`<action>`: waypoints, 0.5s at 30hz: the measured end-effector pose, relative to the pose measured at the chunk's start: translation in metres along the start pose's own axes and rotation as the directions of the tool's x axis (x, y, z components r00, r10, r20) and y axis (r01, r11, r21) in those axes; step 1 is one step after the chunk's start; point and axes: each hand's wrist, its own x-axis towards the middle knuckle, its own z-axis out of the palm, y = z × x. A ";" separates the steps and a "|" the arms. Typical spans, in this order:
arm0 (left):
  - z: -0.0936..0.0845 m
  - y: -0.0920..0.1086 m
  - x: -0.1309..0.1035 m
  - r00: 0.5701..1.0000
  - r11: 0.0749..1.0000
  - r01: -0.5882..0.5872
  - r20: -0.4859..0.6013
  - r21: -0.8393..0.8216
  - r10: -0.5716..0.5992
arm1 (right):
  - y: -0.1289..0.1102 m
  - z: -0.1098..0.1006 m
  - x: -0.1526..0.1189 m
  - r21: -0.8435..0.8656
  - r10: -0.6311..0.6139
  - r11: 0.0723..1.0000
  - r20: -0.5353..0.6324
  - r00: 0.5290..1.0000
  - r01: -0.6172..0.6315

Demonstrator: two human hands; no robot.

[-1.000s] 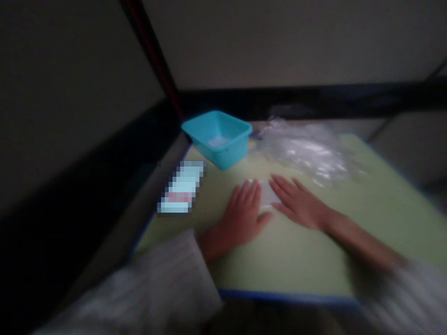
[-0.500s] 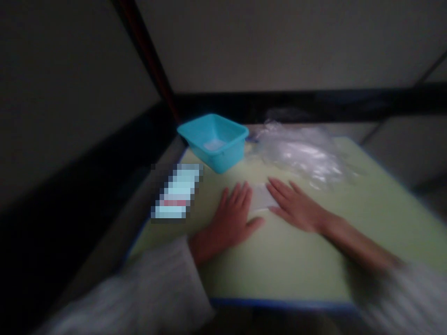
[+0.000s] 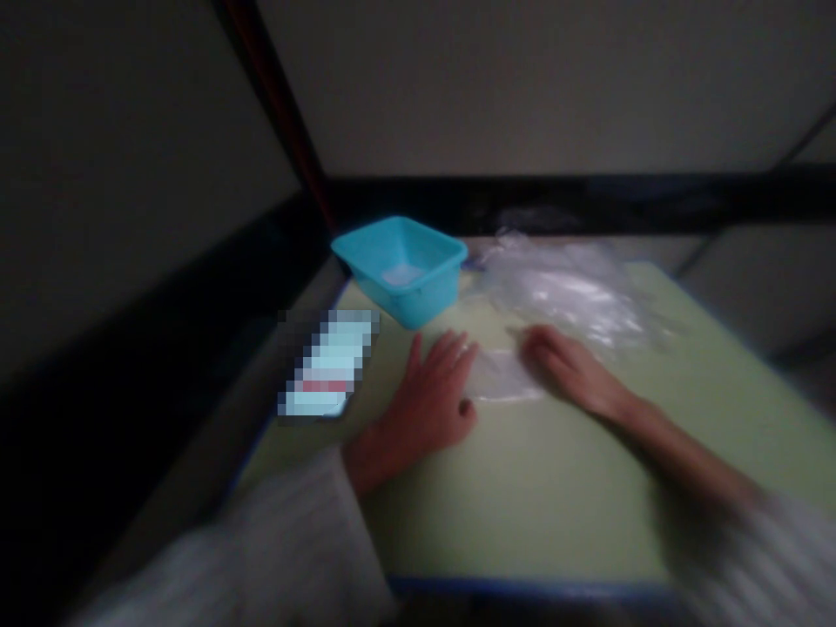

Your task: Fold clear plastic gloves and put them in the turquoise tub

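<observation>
A small clear plastic bag lies flat on the pale yellow-green table between my two hands. My left hand rests at the bag's left end with its fingers spread. At the other end, my right hand has its fingers curled in; its fingertips are blurred, and what they hold, if anything, cannot be made out. Something pale lies inside the turquoise basket beyond my left hand.
A pile of clear plastic bags spreads over the back right of the table. A pixelated phone-like object lies at the left edge. Walls stand behind and to the left.
My right hand has gone from flat with stretched fingers to curled, a little to the right. More of the bag shows between my hands. My left thumb has drawn in.
</observation>
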 end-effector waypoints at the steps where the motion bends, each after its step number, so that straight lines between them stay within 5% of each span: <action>1: -0.001 0.000 0.000 1.000 1.000 0.003 0.005 -0.001 -0.003 | -0.002 -0.003 -0.001 0.004 0.001 1.000 0.005 1.000 -0.001; 8: 0.000 -0.014 0.002 0.999 0.997 0.041 -0.019 0.058 -0.040 | -0.018 -0.020 -0.010 0.038 0.022 0.999 0.143 0.989 -0.028; 15: 0.003 -0.027 0.005 0.991 0.996 0.036 -0.135 0.086 -0.024 | -0.025 -0.019 -0.018 0.271 -0.016 0.960 0.304 0.952 -0.070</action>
